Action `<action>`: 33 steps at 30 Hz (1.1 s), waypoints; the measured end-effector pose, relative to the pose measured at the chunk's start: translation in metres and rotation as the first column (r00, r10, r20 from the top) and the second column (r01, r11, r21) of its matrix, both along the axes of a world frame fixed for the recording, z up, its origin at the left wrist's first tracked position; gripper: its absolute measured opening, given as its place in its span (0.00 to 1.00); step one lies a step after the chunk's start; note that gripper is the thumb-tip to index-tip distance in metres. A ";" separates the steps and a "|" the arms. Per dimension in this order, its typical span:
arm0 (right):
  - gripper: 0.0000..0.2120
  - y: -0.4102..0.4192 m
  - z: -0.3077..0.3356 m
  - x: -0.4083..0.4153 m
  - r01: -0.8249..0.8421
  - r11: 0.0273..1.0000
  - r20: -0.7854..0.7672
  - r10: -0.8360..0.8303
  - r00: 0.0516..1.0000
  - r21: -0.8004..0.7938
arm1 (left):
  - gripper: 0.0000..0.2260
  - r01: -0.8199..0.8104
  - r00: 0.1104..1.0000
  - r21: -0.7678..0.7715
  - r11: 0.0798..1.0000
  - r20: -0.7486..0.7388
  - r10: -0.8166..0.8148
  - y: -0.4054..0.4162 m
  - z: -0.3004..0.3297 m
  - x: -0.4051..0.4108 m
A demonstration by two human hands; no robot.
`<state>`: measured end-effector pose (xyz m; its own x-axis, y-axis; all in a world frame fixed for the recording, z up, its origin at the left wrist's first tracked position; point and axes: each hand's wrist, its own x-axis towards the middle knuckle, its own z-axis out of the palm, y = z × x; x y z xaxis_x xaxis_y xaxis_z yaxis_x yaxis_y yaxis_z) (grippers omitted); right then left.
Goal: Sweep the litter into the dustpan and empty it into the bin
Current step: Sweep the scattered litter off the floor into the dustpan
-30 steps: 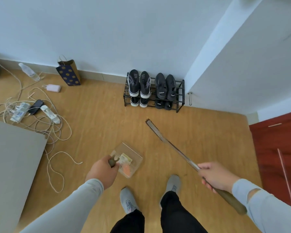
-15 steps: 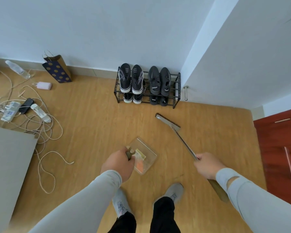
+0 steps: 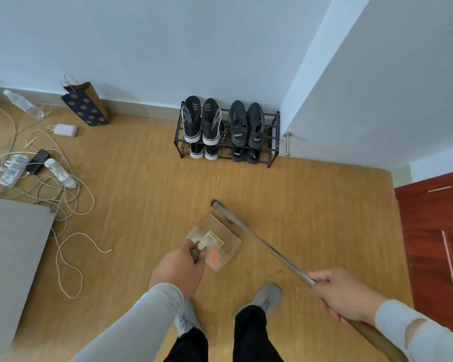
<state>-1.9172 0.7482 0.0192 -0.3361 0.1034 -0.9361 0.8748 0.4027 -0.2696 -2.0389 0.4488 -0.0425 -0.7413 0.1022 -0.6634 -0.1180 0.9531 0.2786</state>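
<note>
— What do we see changed from a second ago?
— The long-handled broom (image 3: 259,241) in our right hand (image 3: 347,295) has swung in: its dark head, out on the bare wooden floor (image 3: 141,205) before, now lies against the far edge of the clear plastic dustpan (image 3: 229,240).
— And the left hand (image 3: 177,271)?
— It has carried the dustpan rightward, nearer the broom.

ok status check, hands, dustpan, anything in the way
Left hand grips clear dustpan handle, litter inside. Right hand grips broom, head at dustpan's far edge. No bin in view; loose cables on floor to left.
</note>
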 end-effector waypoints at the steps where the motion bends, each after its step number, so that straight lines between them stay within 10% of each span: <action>1: 0.13 -0.001 -0.004 -0.003 0.005 0.999 -0.029 -0.004 1.000 0.040 | 0.08 0.000 1.000 0.001 1.000 0.002 0.000 0.000 0.000 0.000; 9: 0.18 -0.052 -0.067 -0.027 -0.088 0.993 0.062 0.083 0.995 0.077 | 0.09 0.002 1.000 -0.001 1.000 -0.002 -0.002 -0.004 -0.003 -0.007; 17: 0.23 0.001 0.006 0.036 0.381 0.923 0.068 -0.377 0.924 -0.063 | 0.11 -0.047 0.997 0.076 0.996 0.063 0.043 -0.009 0.010 0.008; 33: 0.11 0.126 -0.061 0.058 0.325 0.878 -0.044 -0.332 0.942 0.351 | 0.04 0.227 0.971 0.121 0.966 0.048 -0.234 0.146 0.000 0.019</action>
<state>-1.8589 0.8742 -0.0417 -0.2101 0.5250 -0.8248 0.9764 0.1563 -0.1492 -2.0194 0.5951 -0.0422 -0.6472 0.3433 -0.6806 0.0814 0.9188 0.3861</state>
